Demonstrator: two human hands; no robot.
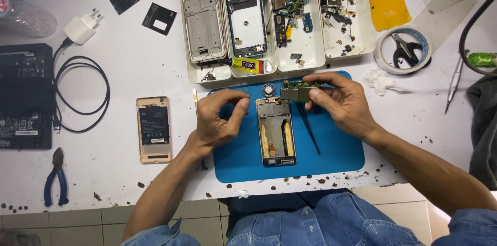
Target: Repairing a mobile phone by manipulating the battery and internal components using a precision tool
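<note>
An opened phone frame (276,132) lies on a blue work mat (331,158) in the middle of the white bench. My right hand (341,101) holds a green circuit board (296,91) by its right end, just above the frame's top edge. My left hand (220,116) rests on the mat left of the frame, thumb and forefinger pinched together near the frame's top left corner; whether something tiny sits between them is not visible. Black tweezers (309,129) lie on the mat right of the frame. A small round part (268,90) sits at the mat's top edge.
White trays (310,57) behind the mat hold phone frames, boards and small parts, with a yellow glue tube (248,65). A gold phone back (154,129) lies at left, blue pliers (56,176) nearer the edge, a charger (80,28) and cable beyond. Tape roll with scissors (406,49) at right.
</note>
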